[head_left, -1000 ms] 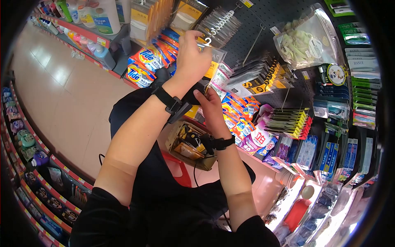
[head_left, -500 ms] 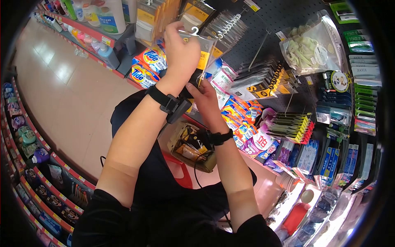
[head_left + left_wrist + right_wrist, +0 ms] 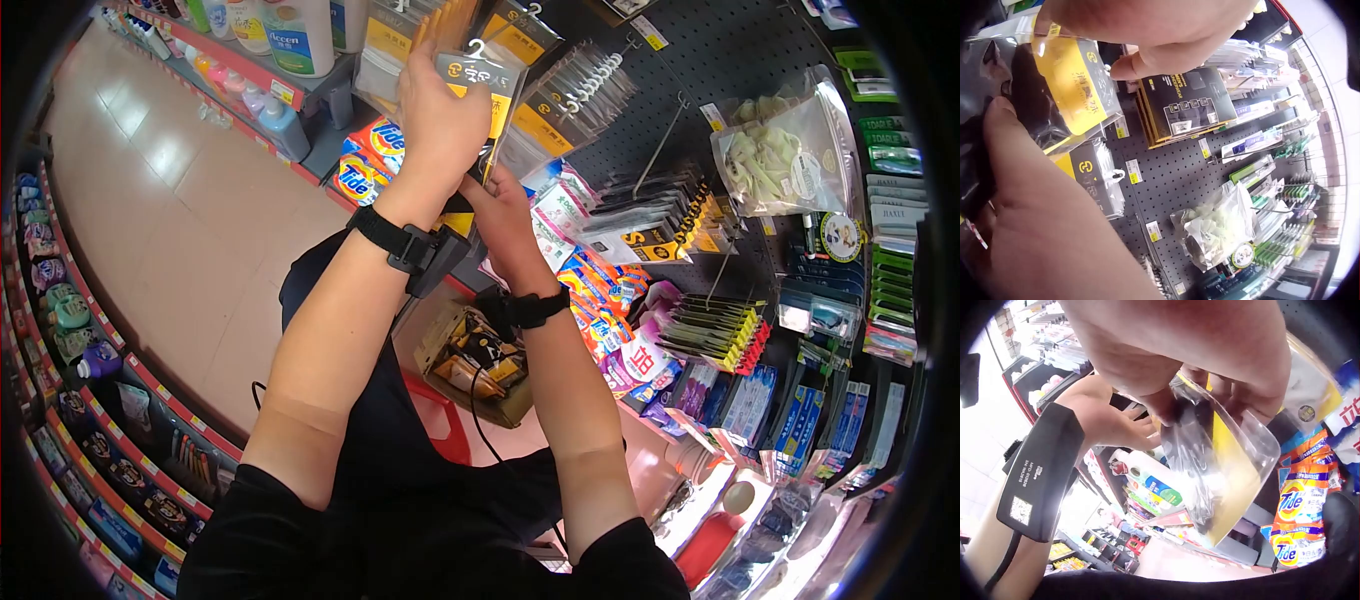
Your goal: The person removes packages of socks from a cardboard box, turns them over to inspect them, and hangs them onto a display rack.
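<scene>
I hold the hooked packet [image 3: 478, 72] low, pinched in my right grip [image 3: 507, 228]; my left grip [image 3: 440, 122], spread apart, is at its top.

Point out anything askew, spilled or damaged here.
Nothing looks spilled or damaged. The packets in the open box lie jumbled at odd angles, unlike the packs hung in rows on the pegboard.
</scene>
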### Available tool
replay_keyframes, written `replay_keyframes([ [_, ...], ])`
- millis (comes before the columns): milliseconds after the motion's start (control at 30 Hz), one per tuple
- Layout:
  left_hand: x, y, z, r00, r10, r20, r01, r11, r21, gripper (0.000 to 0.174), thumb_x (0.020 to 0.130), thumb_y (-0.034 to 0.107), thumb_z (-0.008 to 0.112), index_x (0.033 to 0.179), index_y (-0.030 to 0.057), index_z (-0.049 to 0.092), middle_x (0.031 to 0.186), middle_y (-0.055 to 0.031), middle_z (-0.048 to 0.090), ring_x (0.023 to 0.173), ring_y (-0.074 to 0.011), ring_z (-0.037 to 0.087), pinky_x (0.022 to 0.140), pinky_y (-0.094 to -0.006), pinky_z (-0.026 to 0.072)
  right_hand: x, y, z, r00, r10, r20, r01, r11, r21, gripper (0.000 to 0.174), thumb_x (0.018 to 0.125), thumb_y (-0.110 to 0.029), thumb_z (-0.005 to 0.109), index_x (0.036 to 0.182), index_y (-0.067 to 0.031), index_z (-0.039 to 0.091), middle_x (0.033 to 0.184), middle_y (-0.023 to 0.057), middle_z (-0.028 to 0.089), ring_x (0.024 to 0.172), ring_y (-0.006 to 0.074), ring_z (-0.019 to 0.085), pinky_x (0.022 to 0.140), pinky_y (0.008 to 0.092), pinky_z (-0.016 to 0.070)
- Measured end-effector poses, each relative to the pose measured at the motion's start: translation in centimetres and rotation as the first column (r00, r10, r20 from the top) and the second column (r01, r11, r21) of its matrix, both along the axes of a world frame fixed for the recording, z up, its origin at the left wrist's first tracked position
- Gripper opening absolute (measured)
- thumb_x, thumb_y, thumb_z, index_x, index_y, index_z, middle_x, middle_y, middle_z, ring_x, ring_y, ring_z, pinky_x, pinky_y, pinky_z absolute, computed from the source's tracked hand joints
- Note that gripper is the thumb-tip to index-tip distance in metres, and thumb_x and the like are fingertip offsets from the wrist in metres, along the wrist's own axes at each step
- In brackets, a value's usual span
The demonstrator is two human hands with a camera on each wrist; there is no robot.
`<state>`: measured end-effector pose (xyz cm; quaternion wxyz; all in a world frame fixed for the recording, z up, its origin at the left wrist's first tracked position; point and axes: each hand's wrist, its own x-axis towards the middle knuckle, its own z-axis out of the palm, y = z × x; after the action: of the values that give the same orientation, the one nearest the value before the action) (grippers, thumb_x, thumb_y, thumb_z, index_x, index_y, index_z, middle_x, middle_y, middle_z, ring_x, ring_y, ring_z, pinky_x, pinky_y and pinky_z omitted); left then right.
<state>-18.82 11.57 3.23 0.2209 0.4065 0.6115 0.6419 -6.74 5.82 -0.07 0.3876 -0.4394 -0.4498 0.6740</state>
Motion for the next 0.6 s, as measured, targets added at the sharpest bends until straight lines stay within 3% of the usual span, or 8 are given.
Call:
replay_keyframes([
  [100,-0.2,-0.3,0.2,0.995,-0.044,0.095,0.047,0.998,-0.035,0.072,0.082,0.013,0.069,0.143,-0.0106,0.039,0.140,-0.0317,0.048,0.135,-0.0442,0.045,0.114,-0.0468,0.0356,-0.2,0.4,-1.0,1.000,0.000,-0.027,-0.001,1.000,-0.009,0.026,0.099,-0.007,0.063,0.125,-0.0026,0.062,0.112,0.0023,0.070,0.098,0.0097,0.064,0.087,0.0274,0.0508],
  [167,-0.4,-0.5,0.4,0.982,-0.141,0.124,0.148,0.988,-0.051,0.075,0.089,0.008,0.061,0.153,-0.0098,0.025,0.153,-0.0248,0.042,0.140,-0.0302,0.045,0.114,-0.0350,0.0373,-0.3,0.6,-0.8,0.999,-0.016,-0.028,0.015,0.999,-0.042,0.026,0.099,-0.008,0.063,0.124,-0.0027,0.063,0.112,0.0023,0.070,0.098,0.0096,0.064,0.087,0.0272,0.0504],
  [233,-0.5,-0.6,0.4,0.971,-0.169,0.167,0.177,0.984,-0.030,0.075,0.090,0.008,0.060,0.153,-0.0100,0.025,0.153,-0.0255,0.042,0.140,-0.0303,0.045,0.114,-0.0349,0.0365,-0.4,1.1,-0.9,0.999,-0.034,-0.030,0.032,0.997,-0.074,0.025,0.099,-0.008,0.063,0.123,-0.0028,0.063,0.112,0.0023,0.070,0.098,0.0096,0.064,0.087,0.0270,0.0499],
  [433,-0.3,-0.9,1.0,0.943,-0.200,0.267,0.223,0.973,-0.062,0.074,0.089,0.008,0.061,0.152,-0.0108,0.027,0.152,-0.0280,0.042,0.140,-0.0309,0.044,0.114,-0.0348,0.0356,-1.6,5.4,-0.8,0.996,-0.051,0.076,0.059,0.993,-0.104,0.024,0.099,-0.021,0.062,0.118,-0.0061,0.065,0.101,0.0000,0.069,0.085,0.0088,0.062,0.070,0.0255,0.0478],
  [500,-0.1,-0.9,1.0,0.944,-0.206,0.257,0.230,0.971,-0.067,0.074,0.089,0.009,0.061,0.152,-0.0109,0.028,0.151,-0.0282,0.042,0.138,-0.0312,0.045,0.113,-0.0354,0.0362,-2.2,6.5,0.2,0.991,-0.099,-0.088,0.088,0.989,-0.122,0.021,0.098,-0.024,0.062,0.111,-0.0079,0.067,0.094,-0.0014,0.068,0.076,0.0084,0.060,0.060,0.0250,0.0430],
  [600,0.2,-0.8,1.1,0.955,-0.200,0.221,0.218,0.974,-0.063,0.072,0.088,0.011,0.062,0.150,-0.0100,0.031,0.148,-0.0265,0.045,0.136,-0.0307,0.047,0.112,-0.0360,0.0372,-2.1,9.4,-2.0,0.990,-0.086,-0.114,0.070,0.987,-0.143,0.018,0.097,-0.023,0.062,0.104,-0.0076,0.066,0.089,-0.0013,0.067,0.072,0.0089,0.058,0.058,0.0249,0.0406],
])
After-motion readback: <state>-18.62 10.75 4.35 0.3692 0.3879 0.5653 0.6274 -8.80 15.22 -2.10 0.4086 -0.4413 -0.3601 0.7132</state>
